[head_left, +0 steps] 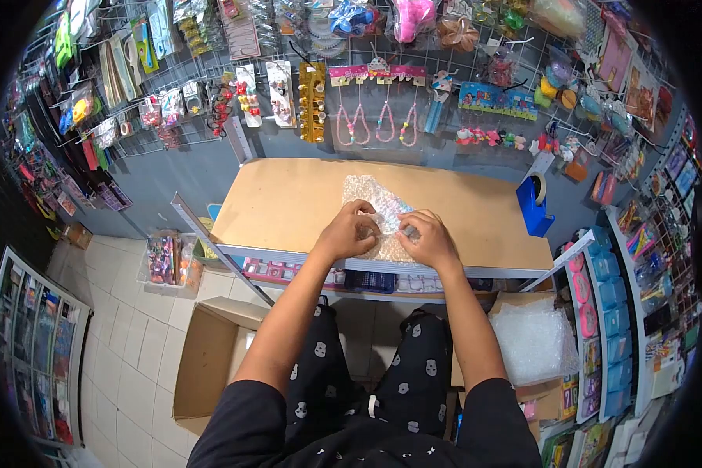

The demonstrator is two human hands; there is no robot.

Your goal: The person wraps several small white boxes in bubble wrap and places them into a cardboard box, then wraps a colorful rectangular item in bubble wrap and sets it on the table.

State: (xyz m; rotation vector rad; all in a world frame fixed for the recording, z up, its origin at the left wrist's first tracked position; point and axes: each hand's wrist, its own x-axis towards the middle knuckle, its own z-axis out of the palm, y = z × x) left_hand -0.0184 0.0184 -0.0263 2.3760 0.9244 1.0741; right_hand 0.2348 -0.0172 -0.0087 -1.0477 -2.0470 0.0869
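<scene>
Now: both hands pinched on bubble wrap at the table's front edge

Both hands meet over a bubble wrap sheet (pixel 364 192) that lies on the table (pixel 281 204), near the middle of its front edge. The left hand (pixel 356 228) has its fingers curled in close together, tips pressed down onto the wrap. The right hand (pixel 427 238) mirrors it, fingers bent and bunched, gripping the wrap's near part just beside the left hand's fingertips. Something small and colourful shows through the wrap between the two hands; what it is cannot be told. The far part of the sheet spreads flat toward the back of the table.

At the table's right end stands a blue tape dispenser (pixel 533 204). Behind the table rises a wire grid wall (pixel 382 101) hung with packets, beads and hair clips. Below the table's front, to the left, an open cardboard box (pixel 210 351) sits on the tiled floor; to the right below it, a bundle of bubble wrap (pixel 532 339) rests on another box.

Both forearms reach forward from the lap to the table's front edge, converging, wrists low and knuckles up.
</scene>
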